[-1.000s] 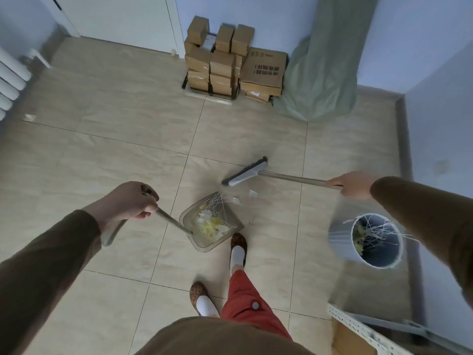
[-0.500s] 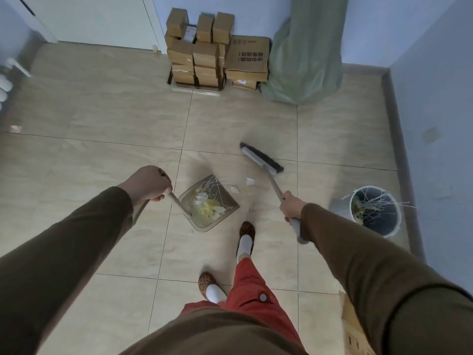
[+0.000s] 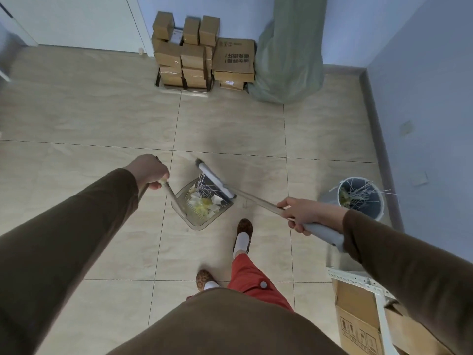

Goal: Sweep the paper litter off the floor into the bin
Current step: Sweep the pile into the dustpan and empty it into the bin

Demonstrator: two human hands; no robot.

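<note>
A clear grey dustpan [image 3: 197,222] rests on the tiled floor in front of my feet, holding white and yellow paper scraps [image 3: 204,202] and thin white strips. My left hand [image 3: 149,171] grips the dustpan's long handle. My right hand [image 3: 304,213] grips the broom handle [image 3: 256,199]. The broom's grey head [image 3: 215,181] lies across the dustpan's open mouth. The round grey bin [image 3: 378,213] stands to the right near the wall, with strips and yellowish litter inside.
Stacked cardboard boxes [image 3: 199,55] and a green sack [image 3: 289,55] stand against the far wall. An open carton with a white metal bracket [image 3: 363,313] sits at the lower right. A white door is at the top left, and a blue wall runs along the right.
The broom head has swept toward me onto the dustpan's mouth, and the loose scraps on the floor beside it are gone. My right hand moved right, toward the bin.
</note>
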